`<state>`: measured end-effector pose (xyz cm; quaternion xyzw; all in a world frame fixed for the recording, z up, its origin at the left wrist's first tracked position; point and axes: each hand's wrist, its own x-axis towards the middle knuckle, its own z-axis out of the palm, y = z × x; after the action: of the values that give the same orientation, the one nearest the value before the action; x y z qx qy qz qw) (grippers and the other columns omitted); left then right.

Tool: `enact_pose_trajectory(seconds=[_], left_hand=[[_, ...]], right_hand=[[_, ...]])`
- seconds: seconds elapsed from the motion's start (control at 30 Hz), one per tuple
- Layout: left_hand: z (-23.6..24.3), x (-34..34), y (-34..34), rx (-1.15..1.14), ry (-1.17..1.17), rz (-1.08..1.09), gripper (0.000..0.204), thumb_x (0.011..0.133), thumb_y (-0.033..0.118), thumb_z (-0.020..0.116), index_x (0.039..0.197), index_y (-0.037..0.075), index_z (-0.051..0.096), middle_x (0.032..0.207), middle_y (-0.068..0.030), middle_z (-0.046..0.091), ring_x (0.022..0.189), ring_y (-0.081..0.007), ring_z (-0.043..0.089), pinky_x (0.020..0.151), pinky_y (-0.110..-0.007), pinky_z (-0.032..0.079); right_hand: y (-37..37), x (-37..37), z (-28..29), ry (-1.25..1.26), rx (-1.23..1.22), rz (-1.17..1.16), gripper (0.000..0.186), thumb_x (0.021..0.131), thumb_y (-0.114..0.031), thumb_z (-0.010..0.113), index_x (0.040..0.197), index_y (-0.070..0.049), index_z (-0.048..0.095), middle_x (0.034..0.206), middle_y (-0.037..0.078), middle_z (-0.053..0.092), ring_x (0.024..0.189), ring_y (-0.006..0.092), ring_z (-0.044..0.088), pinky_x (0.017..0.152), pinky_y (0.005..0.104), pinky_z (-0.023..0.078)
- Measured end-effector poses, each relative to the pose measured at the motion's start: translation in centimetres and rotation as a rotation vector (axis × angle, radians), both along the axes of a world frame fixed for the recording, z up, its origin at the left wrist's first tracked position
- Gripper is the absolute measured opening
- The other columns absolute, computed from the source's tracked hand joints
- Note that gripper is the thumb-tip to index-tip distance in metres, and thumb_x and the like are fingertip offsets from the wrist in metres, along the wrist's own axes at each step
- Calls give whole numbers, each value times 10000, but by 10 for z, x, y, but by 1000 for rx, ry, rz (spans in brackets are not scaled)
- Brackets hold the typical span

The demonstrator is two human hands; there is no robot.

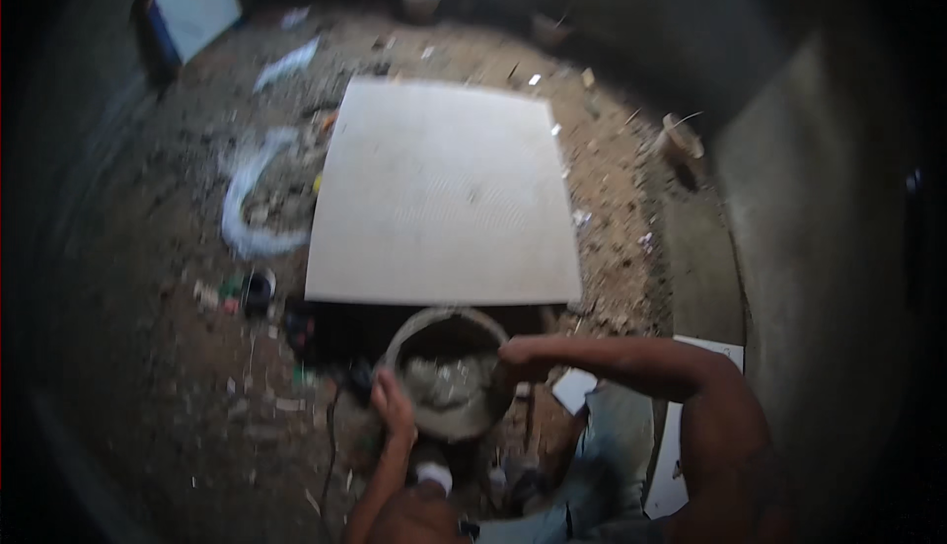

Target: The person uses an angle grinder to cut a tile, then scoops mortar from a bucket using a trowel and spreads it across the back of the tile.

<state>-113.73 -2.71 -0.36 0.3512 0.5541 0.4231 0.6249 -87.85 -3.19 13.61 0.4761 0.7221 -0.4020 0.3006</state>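
Observation:
A round grey bucket (456, 430) tilts in front of me, with wet grey mortar (449, 383) in it. The mortar looks like a thick, shiny paste. My left hand (393, 403) presses against the bucket's left side near the rim, its fingers partly hidden. Gripped at the right rim, the bucket is also held by my right hand (520, 355), whose forearm comes in from the right. Just beyond the bucket, a large pale tile or board (444, 199) lies raised above the ground, a dark gap under its near edge.
Rubble and scraps cover the dirt floor (168, 327). A dark round container (258, 290) stands at the left. Small buckets (681, 138) sit along the right and far walls (421, 1). A white panel (197, 6) leans at the far left. White boards (671, 465) lie at my right.

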Motion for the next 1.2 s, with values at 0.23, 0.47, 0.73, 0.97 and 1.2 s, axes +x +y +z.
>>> enact_pose_trajectory(seconds=[0.23, 0.47, 0.73, 0.97, 1.2], left_hand=[[-8, 1, -8, 127, 145, 98, 430, 1042, 359, 469, 1061, -51, 597, 915, -142, 601, 853, -221, 497, 828, -346, 433], [20, -2, 8, 239, 119, -37, 435, 1061, 362, 400, 826, 7, 491, 715, -10, 390, 694, -137, 366, 634, -317, 343], [17, -1, 11, 124, 110, -167, 607, 1032, 518, 384, 1170, -36, 591, 1042, -77, 604, 994, -167, 521, 912, -305, 406], [19, 2, 15, 213, 222, -110, 433, 1049, 377, 406, 908, -6, 549, 719, -77, 476, 685, -181, 420, 646, -350, 379], [23, 6, 11, 244, 294, -104, 458, 1046, 392, 391, 976, -18, 582, 770, -144, 552, 721, -264, 511, 691, -395, 409]], right_hand=[[-59, -9, -14, 197, -318, -783, 291, 883, -278, 602, 966, -9, 675, 636, 53, 617, 524, 149, 593, 504, 333, 508], [-61, -59, -1, 295, -168, -789, 336, 848, -216, 646, 1122, -25, 610, 775, 59, 634, 546, 139, 568, 500, 304, 470], [-59, -52, -30, 1283, -1244, -2237, 257, 957, -157, 564, 1112, 42, 514, 711, 29, 520, 465, 40, 453, 350, 144, 376], [-92, -11, 38, 523, -646, -1652, 260, 938, -189, 594, 1146, -37, 555, 749, 85, 590, 578, 106, 589, 420, 257, 475], [-69, -76, -22, -22, 287, -545, 484, 866, -77, 542, 1339, -80, 440, 937, 254, 638, 801, 422, 665, 671, 511, 538]])
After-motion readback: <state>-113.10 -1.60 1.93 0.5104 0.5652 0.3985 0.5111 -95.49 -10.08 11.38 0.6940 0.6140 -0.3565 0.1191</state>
